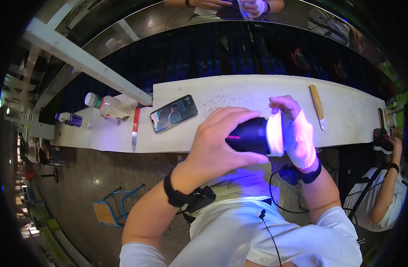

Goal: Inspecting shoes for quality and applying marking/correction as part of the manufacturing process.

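Left hand [213, 143] grips 1 black item [252, 135], right hand [300, 137] half-curled at its white end [275, 134], contact unclear. Left of hands: 2 bottles [111, 108] [70, 119], contents unclear; 1 phone [174, 114]. Knives [136, 126] [317, 104]: 2, one either side.

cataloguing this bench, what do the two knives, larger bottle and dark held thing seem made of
Tan-handled knife: likely wooden handle, by colour; shiny grey blade, likely metal.
Red-handled knife: evenly red handle, perhaps plastic; grey metallic blade.
Larger bottle: probably glossy plastic, see-through.
Dark held thing: perhaps fabric; white band maybe rubber, glare hides texture.
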The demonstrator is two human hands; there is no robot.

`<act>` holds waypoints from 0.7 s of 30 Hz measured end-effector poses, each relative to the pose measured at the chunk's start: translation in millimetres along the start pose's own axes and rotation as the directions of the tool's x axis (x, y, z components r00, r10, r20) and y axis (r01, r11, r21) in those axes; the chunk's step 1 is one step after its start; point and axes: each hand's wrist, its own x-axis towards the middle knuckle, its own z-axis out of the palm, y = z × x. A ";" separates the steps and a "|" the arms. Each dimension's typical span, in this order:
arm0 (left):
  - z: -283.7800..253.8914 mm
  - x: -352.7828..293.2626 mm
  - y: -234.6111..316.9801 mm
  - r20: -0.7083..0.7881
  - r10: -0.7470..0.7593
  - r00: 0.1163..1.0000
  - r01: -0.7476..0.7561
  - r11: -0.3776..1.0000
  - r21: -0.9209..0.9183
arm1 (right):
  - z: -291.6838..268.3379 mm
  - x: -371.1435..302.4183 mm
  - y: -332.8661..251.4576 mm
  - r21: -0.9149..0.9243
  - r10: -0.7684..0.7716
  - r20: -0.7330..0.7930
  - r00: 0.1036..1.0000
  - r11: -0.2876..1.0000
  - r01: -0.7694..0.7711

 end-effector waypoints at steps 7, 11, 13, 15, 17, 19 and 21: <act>6.7 5.5 4.8 0.157 -0.287 0.945 0.293 0.956 -0.017 | 19.9 27.9 -15.4 0.054 -0.069 0.003 0.998 0.996 0.069; 1.1 7.0 -0.6 0.113 -0.358 0.927 0.360 0.933 0.006 | 21.5 39.3 -1.2 0.885 0.364 -0.004 0.931 0.435 -0.166; 2.5 10.1 -0.4 0.074 -0.408 0.910 0.406 0.913 0.050 | 23.6 50.0 0.8 0.956 0.475 0.085 0.876 0.208 -0.206; 5.1 14.2 1.6 0.087 -0.460 0.883 0.459 0.888 0.030 | 28.4 58.3 -0.6 0.878 0.283 0.108 0.953 0.422 -0.225; 6.6 19.0 3.8 0.065 -0.546 0.835 0.544 0.837 0.054 | 30.5 63.2 -2.6 0.731 0.315 0.188 0.930 0.588 -0.347; 6.6 25.6 4.9 0.073 -0.512 0.856 0.504 0.857 0.105 | 29.8 67.8 -2.4 0.735 0.304 0.243 0.921 0.562 -0.380; 7.6 36.0 4.5 0.103 -0.503 0.858 0.487 0.862 0.142 | 25.6 71.6 0.4 0.540 0.226 0.232 0.946 0.779 -0.319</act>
